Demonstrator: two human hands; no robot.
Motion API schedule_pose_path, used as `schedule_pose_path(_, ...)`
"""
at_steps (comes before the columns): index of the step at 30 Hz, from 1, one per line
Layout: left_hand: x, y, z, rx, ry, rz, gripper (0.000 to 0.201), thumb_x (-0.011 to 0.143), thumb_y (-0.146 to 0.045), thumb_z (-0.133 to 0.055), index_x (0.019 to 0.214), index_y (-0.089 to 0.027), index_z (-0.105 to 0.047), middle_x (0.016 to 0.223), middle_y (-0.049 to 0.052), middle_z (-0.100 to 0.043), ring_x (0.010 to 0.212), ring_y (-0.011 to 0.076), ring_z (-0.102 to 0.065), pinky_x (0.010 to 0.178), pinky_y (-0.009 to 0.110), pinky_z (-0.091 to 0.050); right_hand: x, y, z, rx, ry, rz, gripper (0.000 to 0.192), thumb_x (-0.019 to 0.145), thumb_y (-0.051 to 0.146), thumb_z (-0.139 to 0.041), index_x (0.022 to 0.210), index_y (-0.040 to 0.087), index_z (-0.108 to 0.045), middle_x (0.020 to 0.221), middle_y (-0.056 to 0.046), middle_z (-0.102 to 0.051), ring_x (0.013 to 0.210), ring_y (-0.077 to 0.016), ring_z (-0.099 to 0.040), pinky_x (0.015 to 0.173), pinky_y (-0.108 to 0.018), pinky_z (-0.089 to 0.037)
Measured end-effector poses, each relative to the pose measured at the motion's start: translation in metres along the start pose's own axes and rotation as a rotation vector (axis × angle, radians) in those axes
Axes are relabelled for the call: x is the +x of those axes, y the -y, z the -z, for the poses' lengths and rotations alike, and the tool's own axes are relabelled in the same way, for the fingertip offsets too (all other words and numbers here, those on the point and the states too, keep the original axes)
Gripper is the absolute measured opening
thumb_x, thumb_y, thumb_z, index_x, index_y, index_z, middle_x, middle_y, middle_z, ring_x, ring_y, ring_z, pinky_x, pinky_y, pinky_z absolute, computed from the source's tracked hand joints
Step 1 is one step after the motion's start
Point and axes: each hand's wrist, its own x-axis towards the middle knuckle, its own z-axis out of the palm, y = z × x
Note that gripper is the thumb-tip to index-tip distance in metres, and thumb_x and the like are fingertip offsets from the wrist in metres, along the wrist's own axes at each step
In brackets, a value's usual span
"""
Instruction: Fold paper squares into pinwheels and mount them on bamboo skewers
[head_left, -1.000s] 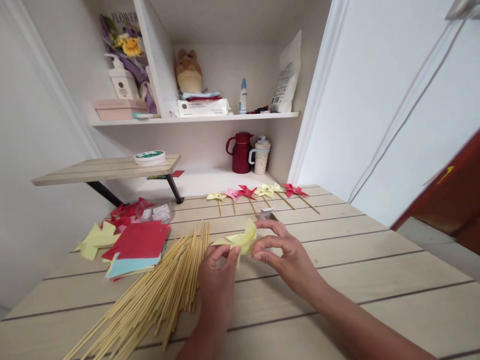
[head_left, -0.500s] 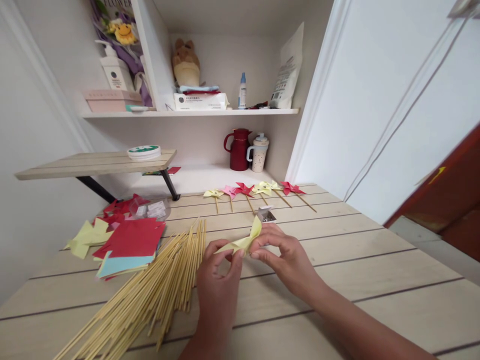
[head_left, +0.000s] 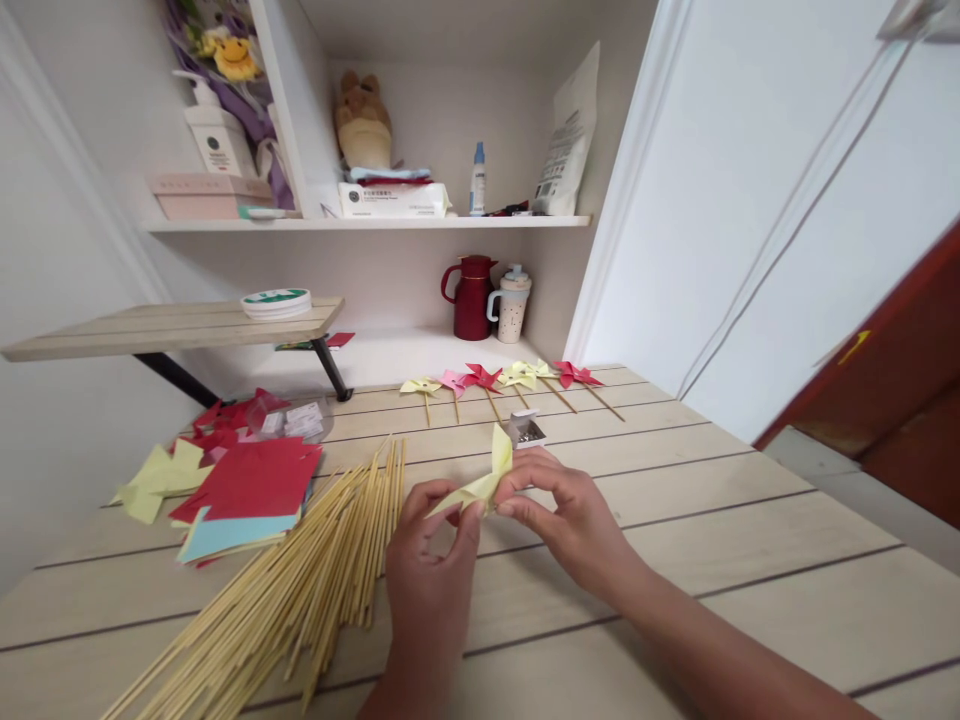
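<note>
While the slatted surface carries a heap of thin sticks, the left hand and right hand pinch a yellow paper pinwheel between them; whether the right also grips something smaller, from here I can't quite tell.

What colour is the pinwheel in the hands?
The pinwheel is pale yellow, best seen in the head view.

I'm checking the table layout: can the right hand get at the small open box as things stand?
Probably yes: the box stands just beyond the right hand, with nothing evident between them, though that hand is busy at the yellow paper.
</note>
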Motion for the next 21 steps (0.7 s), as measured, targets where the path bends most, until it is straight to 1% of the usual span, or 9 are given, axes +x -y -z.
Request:
schedule_pose_path(5,-0.0002,-0.0006,0.0016,0.004,-0.004,-0.016,0.007,0.078,-0.028,-0.07,0.078,-0.023,-0.074,0.082,0.002,-0.067,0.073,0.0168,-0.064,0.068,0.027,-0.05,0.0001,0.0005,0.0012,0.015,0.005,0.007,0.012,0.086,0.03,-0.069,0.076,0.024,-0.07,0.083,-0.002,-0.067,0.087,-0.0212,-0.061,0.085,-0.037,-0.044)
schedule_pose_path(10,-0.0009,-0.0009,0.0031,0.111,0.012,-0.147,0.007,0.08,-0.027,-0.068,0.079,-0.024,-0.074,0.083,0.003,-0.068,0.079,0.0186,-0.065,0.072,0.028,-0.051,0.0007,0.0022,0.0006,0.02,0.001,-0.001,0.013,0.086,0.03,-0.069,0.074,0.024,-0.07,0.079,-0.001,-0.067,0.083,-0.0204,-0.06,0.083,-0.036,-0.045)
schedule_pose_path(14,-0.0021,0.0017,0.0037,0.172,-0.025,-0.213,0.008,0.08,-0.028,-0.068,0.079,-0.025,-0.076,0.084,0.004,-0.07,0.079,0.0198,-0.065,0.074,0.031,-0.052,0.0003,0.0047,-0.0006,0.019,-0.004,-0.022,0.013,0.086,0.029,-0.069,0.074,0.025,-0.069,0.079,-0.001,-0.066,0.083,-0.0201,-0.06,0.081,-0.035,-0.045)
schedule_pose_path(21,-0.0047,0.0039,0.0011,0.257,-0.079,-0.33,0.007,0.082,-0.025,-0.068,0.08,-0.023,-0.075,0.084,0.003,-0.07,0.08,0.0184,-0.065,0.074,0.03,-0.05,-0.0019,0.0072,-0.0031,0.068,-0.046,-0.051,0.008,0.083,0.024,-0.071,0.075,0.023,-0.069,0.08,-0.001,-0.068,0.083,-0.0195,-0.061,0.081,-0.034,-0.045)
